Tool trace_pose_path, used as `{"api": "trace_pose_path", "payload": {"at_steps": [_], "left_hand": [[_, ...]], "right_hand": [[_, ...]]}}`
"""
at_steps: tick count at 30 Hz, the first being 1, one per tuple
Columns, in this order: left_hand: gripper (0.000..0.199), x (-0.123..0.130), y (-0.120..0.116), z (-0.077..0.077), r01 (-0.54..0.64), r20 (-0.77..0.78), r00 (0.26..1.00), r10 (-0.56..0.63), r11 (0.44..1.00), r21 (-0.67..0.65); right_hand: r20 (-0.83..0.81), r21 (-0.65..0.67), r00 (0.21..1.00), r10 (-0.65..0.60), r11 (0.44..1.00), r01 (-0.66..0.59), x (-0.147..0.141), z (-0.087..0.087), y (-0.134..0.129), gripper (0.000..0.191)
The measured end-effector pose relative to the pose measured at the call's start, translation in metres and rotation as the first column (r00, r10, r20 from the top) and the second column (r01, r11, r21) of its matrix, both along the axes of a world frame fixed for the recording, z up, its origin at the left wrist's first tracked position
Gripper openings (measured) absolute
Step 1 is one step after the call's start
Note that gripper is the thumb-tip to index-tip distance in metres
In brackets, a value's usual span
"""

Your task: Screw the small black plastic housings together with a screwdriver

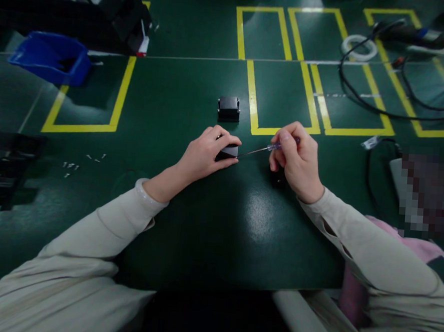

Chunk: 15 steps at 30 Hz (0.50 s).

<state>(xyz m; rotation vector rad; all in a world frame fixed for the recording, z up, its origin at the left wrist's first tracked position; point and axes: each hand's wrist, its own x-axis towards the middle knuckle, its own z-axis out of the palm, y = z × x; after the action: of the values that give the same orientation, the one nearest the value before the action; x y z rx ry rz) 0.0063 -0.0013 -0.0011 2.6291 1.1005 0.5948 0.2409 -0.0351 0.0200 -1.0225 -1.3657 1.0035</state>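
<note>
A green table (188, 224) fills the scene, its far edge cut off. Over its near side reach the left sleeve (101, 229) and the right sleeve (371, 250), both pale and slanting inward. At far left, black equipment (77, 12) is cropped and dim. The pink cloth (353, 289) at near right is partly covered by the right sleeve; beyond it, coarse squares mask much of a grey object (395, 171). A blue bin (77, 72) stands far left, its contents too dark to make out.

At the middle, the left hand (204, 152) lies low, palm down, fingers and thumb parted just enough to grip a black block (229, 152), mostly hidden beneath them. The right hand (299, 158) is raised to its right, fingers curled closely round a screwdriver (275, 146) whose shaft slants left to the block's right end; whether the tip is seated cannot be told. Below that hand, a dark piece (279, 178) is half hidden. A second block (228, 109) sits just beyond the first. Small screws (70, 166) lie scattered at left.
</note>
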Motion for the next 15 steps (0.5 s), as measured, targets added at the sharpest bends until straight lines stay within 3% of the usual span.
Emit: {"api": "trace_pose_path", "payload": {"at_steps": [15], "left_hand": [[0.036,0.0002,-0.0007,0.0016,-0.003,-0.001,1.0,0.003,1.0,-0.017]], "right_hand": [[0.043,-0.015,0.999,-0.006,1.0,0.007,0.0008,0.0009,-0.0003,0.034]]}}
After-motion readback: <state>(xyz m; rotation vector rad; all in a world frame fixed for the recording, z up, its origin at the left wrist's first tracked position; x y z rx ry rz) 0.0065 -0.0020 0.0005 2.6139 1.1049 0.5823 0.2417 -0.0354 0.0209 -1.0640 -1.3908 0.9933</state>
